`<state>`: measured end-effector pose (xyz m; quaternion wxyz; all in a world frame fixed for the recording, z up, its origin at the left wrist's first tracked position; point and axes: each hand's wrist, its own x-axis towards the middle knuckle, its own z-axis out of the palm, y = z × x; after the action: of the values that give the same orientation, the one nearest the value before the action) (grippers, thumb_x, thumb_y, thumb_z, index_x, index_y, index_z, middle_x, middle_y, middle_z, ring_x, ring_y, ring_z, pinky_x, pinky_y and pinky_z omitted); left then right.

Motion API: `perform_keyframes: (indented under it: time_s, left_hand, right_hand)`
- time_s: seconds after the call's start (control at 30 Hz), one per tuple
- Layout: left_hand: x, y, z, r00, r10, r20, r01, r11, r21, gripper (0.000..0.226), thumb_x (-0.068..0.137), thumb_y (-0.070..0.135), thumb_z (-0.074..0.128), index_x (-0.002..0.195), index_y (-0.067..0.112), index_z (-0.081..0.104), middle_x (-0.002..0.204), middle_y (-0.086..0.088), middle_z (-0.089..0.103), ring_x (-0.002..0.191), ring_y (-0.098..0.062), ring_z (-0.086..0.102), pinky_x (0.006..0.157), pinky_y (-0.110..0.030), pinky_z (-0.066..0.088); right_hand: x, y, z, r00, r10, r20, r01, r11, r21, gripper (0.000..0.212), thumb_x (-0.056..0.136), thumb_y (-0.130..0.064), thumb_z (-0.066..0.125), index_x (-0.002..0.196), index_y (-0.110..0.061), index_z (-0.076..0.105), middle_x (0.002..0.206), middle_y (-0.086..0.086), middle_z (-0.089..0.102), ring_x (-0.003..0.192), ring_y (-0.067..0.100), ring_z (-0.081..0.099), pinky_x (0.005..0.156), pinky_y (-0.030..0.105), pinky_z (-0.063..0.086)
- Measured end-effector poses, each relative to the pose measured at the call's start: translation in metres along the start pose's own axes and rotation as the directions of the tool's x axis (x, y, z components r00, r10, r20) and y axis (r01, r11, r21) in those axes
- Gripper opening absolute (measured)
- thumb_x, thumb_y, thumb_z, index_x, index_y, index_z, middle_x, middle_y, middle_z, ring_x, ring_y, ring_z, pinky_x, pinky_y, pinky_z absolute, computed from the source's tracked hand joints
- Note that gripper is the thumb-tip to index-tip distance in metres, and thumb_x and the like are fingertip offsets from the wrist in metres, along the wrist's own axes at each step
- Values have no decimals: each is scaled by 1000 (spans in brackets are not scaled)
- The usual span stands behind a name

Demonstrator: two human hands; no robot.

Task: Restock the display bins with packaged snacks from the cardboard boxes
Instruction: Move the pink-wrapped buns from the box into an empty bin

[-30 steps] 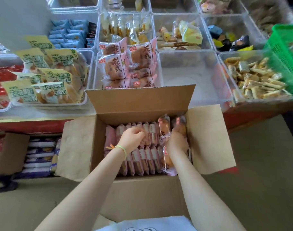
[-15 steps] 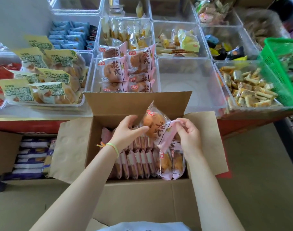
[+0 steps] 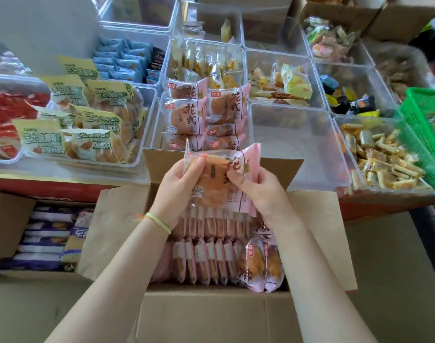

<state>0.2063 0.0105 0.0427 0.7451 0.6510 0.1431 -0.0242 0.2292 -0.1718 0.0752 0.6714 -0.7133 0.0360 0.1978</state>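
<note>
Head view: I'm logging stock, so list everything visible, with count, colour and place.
held pastry packs: a few, pink, above the box
cardboard box: one, brown, centre, open
boxed pastry packs: many, pink, in rows in the box
pink pastry bin: one, clear, behind the box, partly full
empty bin: one, clear, right of the pink pastry bin
yellow-label packs: several, left bin
blue packs: many, far left bin
wafer bars: many, tan, right bin
green basket: one, far right
side box: one, brown, lower left, purple-white packs
hands: left and right, both gripping the held packs
</note>
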Motion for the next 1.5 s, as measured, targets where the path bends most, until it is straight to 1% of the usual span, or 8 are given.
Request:
perform_keyframes:
  time_s: [0.17,0.3,0.43,0.87,1.13,1.27,1.37,1.5]
  left_hand:
    - [47,44,-39,965,218,-146,-213,976,54,12,92,33,69,91,22,64,80,0,62,70,-7,58,67,-22,50]
    - [113,65,-85,967,232,-107,-190,933,306,20,82,45,75,88,28,67,74,11,58,61,-2,48,65,-20,45]
    - [160,44,-107,994,62,-94,-5,861,509,48,84,41,74,122,14,64,110,-1,70,89,-15,63,92,-37,53]
    - [180,9,-107,994,-59,-96,102,833,544,55,94,27,60,146,17,44,141,-6,53,120,-18,56,100,-33,47]
    - [87,38,-53,917,391,-81,-326,850,413,14,83,20,58,83,21,72,77,6,68,74,-16,63,74,-34,54]
    - [38,8,-3,959,188,214,-261,880,397,16,87,21,58,81,21,72,62,6,65,56,-9,57,61,-28,49]
    - [21,-38,22,950,-61,307,-125,825,551,16,91,21,58,86,20,73,71,3,71,59,-8,60,64,-26,52]
    - [5,-88,42,881,-377,288,106,748,655,18,93,25,56,89,14,69,80,-8,73,63,-18,65,60,-30,53]
  right_hand:
    - [62,-32,41,989,-119,-87,112,990,-82,33,85,-36,77,102,-8,68,102,17,73,99,30,70,95,51,54]
    - [128,-52,65,978,-194,-75,161,933,-322,36,92,-39,69,122,-19,64,89,-15,70,98,12,66,95,37,51]
    - [178,-33,79,996,-58,-68,16,865,-501,31,96,-31,61,124,-18,58,97,-8,61,98,19,59,88,36,49]
    - [199,-9,82,986,94,-136,-154,820,-551,45,96,-25,58,140,-16,49,131,-1,57,118,19,54,94,34,44]
    - [46,3,50,804,-381,-457,225,906,-359,18,94,-9,52,95,-20,66,88,-3,68,80,15,64,69,25,52]
    - [10,76,14,889,-74,-453,-113,921,-372,22,93,-8,51,84,-22,65,72,-2,66,66,19,63,62,33,48]
    - [-8,134,-16,882,130,-453,-391,739,-549,10,91,-16,58,96,-15,67,86,5,69,83,29,64,68,30,44]
    - [-34,192,-42,887,262,-380,-461,487,-742,56,82,-51,50,118,-10,59,119,14,61,106,34,64,85,37,53]
